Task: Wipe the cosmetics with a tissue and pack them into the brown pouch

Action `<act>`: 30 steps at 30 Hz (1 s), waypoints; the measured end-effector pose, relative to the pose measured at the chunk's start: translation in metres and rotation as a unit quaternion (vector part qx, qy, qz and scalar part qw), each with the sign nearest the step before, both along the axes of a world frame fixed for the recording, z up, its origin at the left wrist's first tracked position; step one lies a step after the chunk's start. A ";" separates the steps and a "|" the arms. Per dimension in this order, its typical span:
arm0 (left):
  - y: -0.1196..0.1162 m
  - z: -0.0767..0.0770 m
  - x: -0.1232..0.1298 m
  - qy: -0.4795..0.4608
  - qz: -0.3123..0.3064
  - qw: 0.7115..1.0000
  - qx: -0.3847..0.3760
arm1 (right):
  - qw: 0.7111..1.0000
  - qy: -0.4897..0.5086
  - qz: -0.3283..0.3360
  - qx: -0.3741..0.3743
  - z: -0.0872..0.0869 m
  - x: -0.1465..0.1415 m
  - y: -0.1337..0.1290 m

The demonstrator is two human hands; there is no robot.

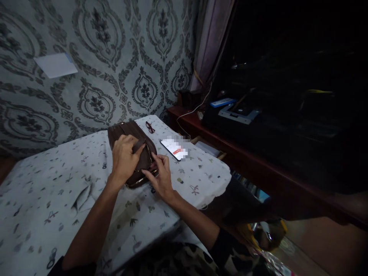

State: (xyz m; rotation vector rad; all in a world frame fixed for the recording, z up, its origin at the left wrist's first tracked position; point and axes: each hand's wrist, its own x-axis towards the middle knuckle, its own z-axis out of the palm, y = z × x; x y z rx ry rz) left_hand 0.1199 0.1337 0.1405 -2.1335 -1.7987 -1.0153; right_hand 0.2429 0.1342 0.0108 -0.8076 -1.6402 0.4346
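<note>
A brown leather-like bag (129, 132) with gold-coloured zips lies on the patterned white tablecloth. Closed over its upper part, my left hand (124, 158) holds a brown strap or flap raised between thumb and fingers. My right hand (163, 177) is at the bag's right front side, thumb and fingers curled onto the edge of a zipped pocket. What lies inside the pocket is hidden by the fingers. To the right of the bag, a phone (174, 148) lies face up with its screen lit.
Dark-red glasses (150, 127) rest behind the phone. A crumpled pale scrap (84, 197) lies left of my forearm. A dark-red desk (212, 132) with a white cable (189, 112) stands to the right, beyond the table edge. White paper (56, 65) is on the wall.
</note>
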 end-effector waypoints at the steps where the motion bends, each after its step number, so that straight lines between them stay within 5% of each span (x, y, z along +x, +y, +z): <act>1: 0.000 0.000 0.001 -0.002 -0.002 1.000 -0.002 | 1.000 -0.003 0.000 -0.007 0.000 0.000 0.000; 21: -0.002 0.004 0.002 0.019 -0.082 0.994 -0.072 | 1.000 0.006 0.001 0.002 -0.005 0.000 0.000; 30: -0.013 0.014 -0.018 0.040 -0.031 0.996 -0.079 | 0.999 0.001 -0.021 0.048 -0.001 0.003 -0.002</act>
